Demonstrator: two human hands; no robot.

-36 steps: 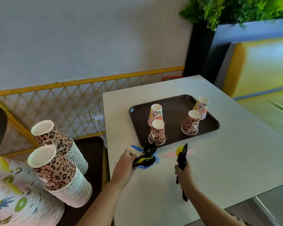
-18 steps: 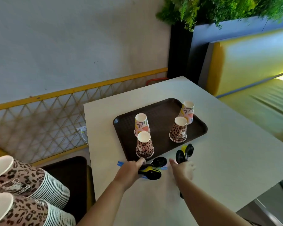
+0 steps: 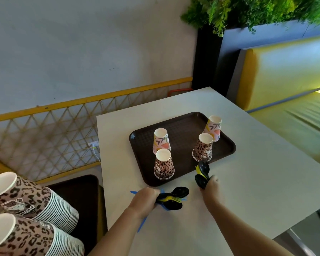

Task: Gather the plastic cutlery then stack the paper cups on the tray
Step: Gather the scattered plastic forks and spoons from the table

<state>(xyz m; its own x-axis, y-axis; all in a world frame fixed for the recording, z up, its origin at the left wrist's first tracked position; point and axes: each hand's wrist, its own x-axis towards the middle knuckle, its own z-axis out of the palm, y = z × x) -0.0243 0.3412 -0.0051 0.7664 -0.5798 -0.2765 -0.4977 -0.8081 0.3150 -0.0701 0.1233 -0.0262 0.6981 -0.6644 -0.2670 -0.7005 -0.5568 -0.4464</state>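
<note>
Cutlery [image 3: 171, 199] bunched lower centre of frame, gripped in left hand [image 3: 146, 199]; right hand [image 3: 210, 183] clenched round a second bunch [image 3: 201, 174] at the tray's [image 3: 140, 145] near edge. Gathering looks nearly done, bunches not yet merged. Four cups [image 3: 163, 164] sit inverted and apart on tray, unstacked. Surface [image 3: 266, 182] underneath.

You have open white table [image 3: 257, 182] right of the brown tray [image 3: 185, 126]. On the tray, four upturned cups [image 3: 163, 164] block its near half; bare tray floor runs between the pairs.
</note>
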